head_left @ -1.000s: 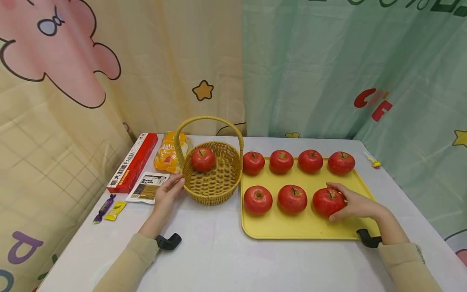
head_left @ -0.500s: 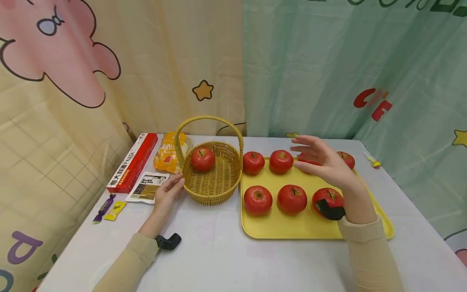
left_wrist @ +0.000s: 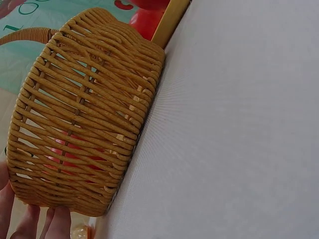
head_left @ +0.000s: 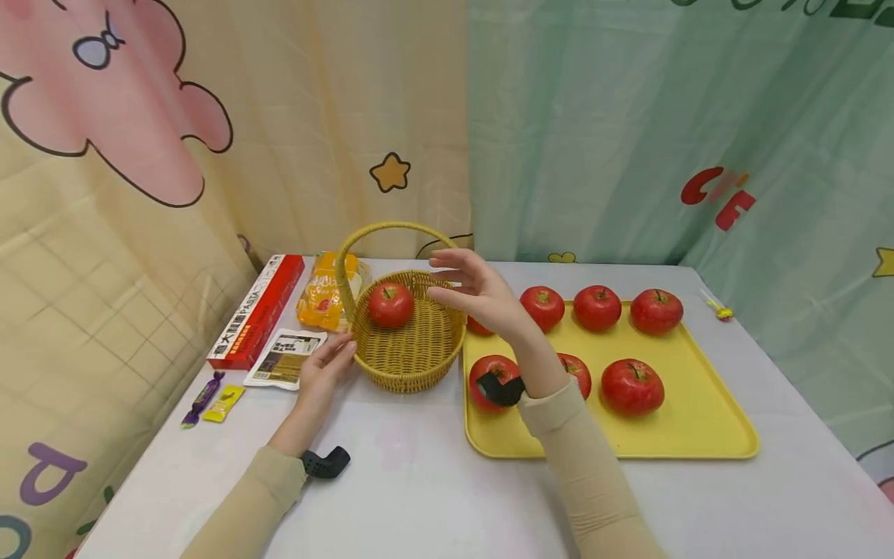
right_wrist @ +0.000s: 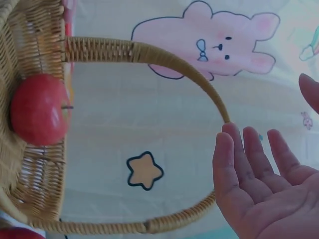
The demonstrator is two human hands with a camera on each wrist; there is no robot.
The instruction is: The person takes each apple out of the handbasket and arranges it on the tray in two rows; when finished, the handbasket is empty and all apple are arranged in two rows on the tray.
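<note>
A round wicker basket with a tall handle stands on the table, one red apple lying in its left half. My left hand touches the basket's left side near the rim; the left wrist view shows its fingers against the woven wall. Raised beside the right of the handle, my right hand holds nothing, its fingers apart in the right wrist view. Beneath that arm, a yellow tray bears several red apples, some partly hidden by the hand and forearm.
Left of the basket lie a red pasta box, an orange packet, a white pouch and purple and yellow sweets. A lollipop lies beyond the tray's right end. A curtain hangs behind.
My right hand has left the front right apple, with that apple still on the tray, and travelled left across the tray to the basket's handle. My left hand stays at the basket.
</note>
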